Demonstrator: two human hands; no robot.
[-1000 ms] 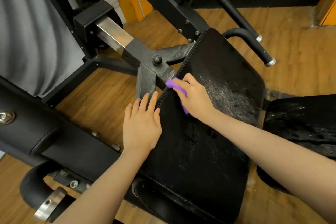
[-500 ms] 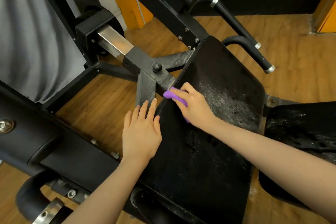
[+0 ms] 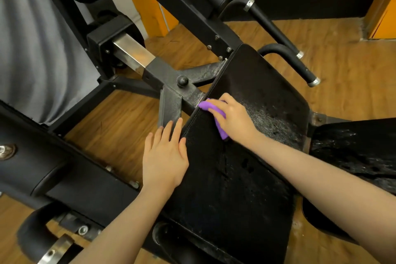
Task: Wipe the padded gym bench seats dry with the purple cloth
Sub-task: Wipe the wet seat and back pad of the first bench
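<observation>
Gym, black padded seat (image 3: 246,178), steel machine frame (image 3: 169,75), wood floor (image 3: 342,49)

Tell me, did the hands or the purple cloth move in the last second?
Hardly. The right hand holds the purple cloth at the same left-edge spot on the seat pad, and the left hand rests flat on that edge as before. Only the view shifted a little.
</observation>
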